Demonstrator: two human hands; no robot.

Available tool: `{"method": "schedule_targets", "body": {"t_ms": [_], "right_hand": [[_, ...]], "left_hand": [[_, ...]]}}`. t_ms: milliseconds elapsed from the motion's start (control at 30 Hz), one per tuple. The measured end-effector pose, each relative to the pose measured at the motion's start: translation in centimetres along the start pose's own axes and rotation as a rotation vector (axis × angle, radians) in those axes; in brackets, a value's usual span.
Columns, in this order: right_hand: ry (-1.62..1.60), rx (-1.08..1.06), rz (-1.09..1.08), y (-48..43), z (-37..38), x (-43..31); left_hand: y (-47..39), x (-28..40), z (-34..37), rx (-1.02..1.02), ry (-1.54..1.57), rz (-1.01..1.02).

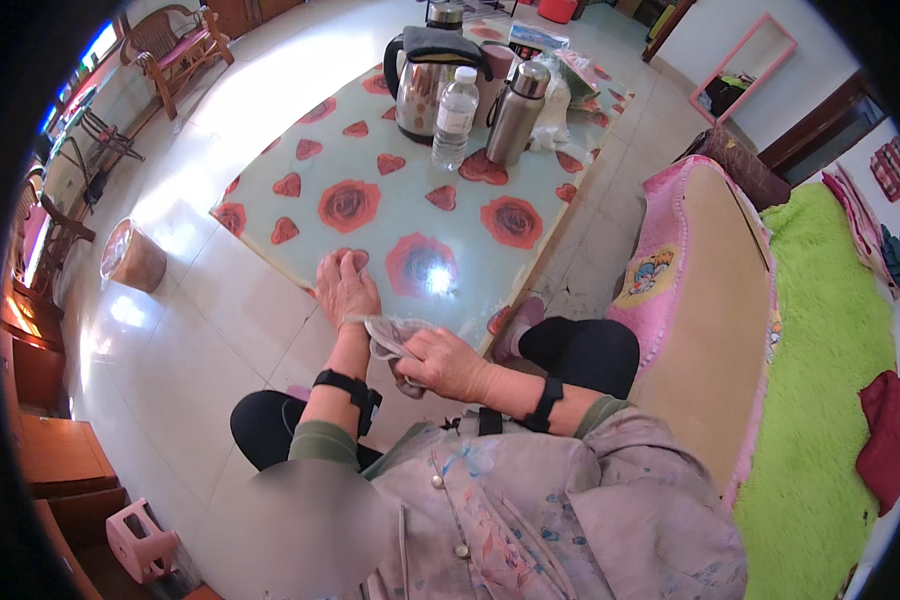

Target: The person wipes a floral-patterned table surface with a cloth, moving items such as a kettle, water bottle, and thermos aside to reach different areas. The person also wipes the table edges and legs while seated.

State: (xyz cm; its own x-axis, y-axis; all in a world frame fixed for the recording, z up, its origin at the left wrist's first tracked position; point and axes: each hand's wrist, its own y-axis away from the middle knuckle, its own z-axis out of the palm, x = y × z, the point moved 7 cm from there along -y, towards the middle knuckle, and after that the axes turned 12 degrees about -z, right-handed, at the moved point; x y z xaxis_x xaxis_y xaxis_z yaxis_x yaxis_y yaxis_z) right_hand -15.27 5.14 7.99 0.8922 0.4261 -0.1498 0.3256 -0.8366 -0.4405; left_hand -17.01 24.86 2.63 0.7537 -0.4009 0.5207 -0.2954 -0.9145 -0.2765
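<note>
My right hand (446, 364) grips a crumpled greyish cloth (394, 337) just off the near edge of the table. The cloth's pale rim touches my left wrist, and part of it hangs below my right fingers. Palm down, my left hand (347, 291) lies at the near edge of the table (270, 281), its fingers over a printed heart and nothing seen in them. The tabletop has a pale cover with red roses and hearts. A glare spot shines on it ahead of my hands.
Farther back on the table stand a steel kettle (420, 101), a clear plastic bottle (456, 124) and a steel flask (517, 116). A seat with a pink-edged cover (709, 277) is at right. A bin (139, 259) and pink stool (141, 540) stand at left.
</note>
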Motion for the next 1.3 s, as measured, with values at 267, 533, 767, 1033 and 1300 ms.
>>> {"method": "schedule_targets", "body": {"t_ms": [267,533,767,1033,1300], "right_hand": [[0.050,0.068,0.275,7.4,-5.2,11.7],[0.478,0.273,0.695,11.4,-12.7,26.8],[0.378,0.127,0.176,-2.5,-5.5,22.9],[0.265,-0.056,0.302,-3.3,-1.6,26.0],[0.374,0.071,0.494,6.4,-7.6,32.2]], "left_hand": [[0.3,0.4,-0.3,-0.065,-0.045,-0.022],[0.4,0.7,-0.4,-0.064,-0.079,-0.024],[0.4,1.0,-0.4,-0.065,-0.103,-0.016],[0.2,1.2,-0.4,-0.078,-0.095,0.018],[0.3,0.9,-0.4,-0.083,-0.087,0.009]]}}
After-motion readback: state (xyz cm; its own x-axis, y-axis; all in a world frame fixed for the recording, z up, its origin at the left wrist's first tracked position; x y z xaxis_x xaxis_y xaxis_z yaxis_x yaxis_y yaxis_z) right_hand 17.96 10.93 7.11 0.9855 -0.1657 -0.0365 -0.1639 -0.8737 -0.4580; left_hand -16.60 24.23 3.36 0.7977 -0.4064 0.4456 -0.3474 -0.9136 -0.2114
